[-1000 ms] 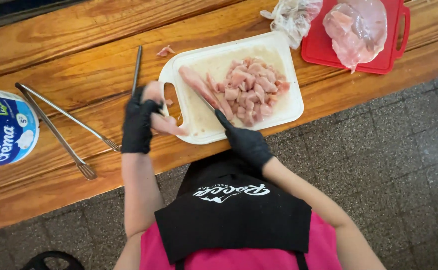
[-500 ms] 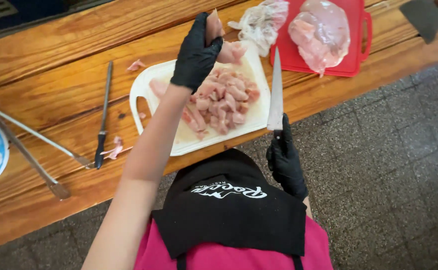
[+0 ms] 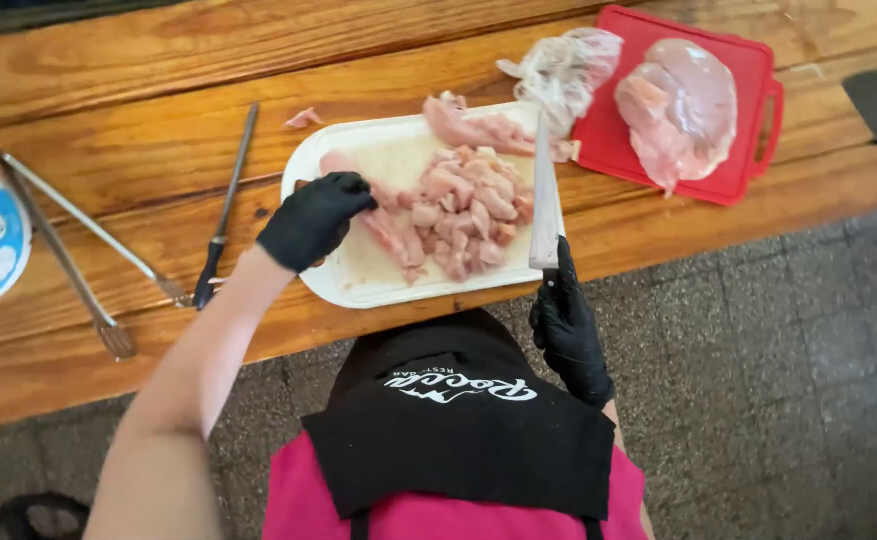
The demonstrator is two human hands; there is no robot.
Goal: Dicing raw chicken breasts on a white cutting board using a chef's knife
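Raw chicken prep on wooden desk (image 3: 109, 150).
Left hand (image 3: 314, 220), gloved, fingers closed on a meat strip (image 3: 391, 232) on the white cutting board (image 3: 359, 285); right hand (image 3: 571, 335) clamped on knife (image 3: 545, 195), blade over diced chicken (image 3: 469, 215).

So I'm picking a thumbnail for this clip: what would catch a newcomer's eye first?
First, the pile of pink diced raw chicken on the white cutting board at the centre of the wooden counter. Next, the black-gloved right hand holding a long knife at the board's right edge, with the gloved left hand on a meat strip. Then the bright red cutting board with bagged chicken at the upper right.
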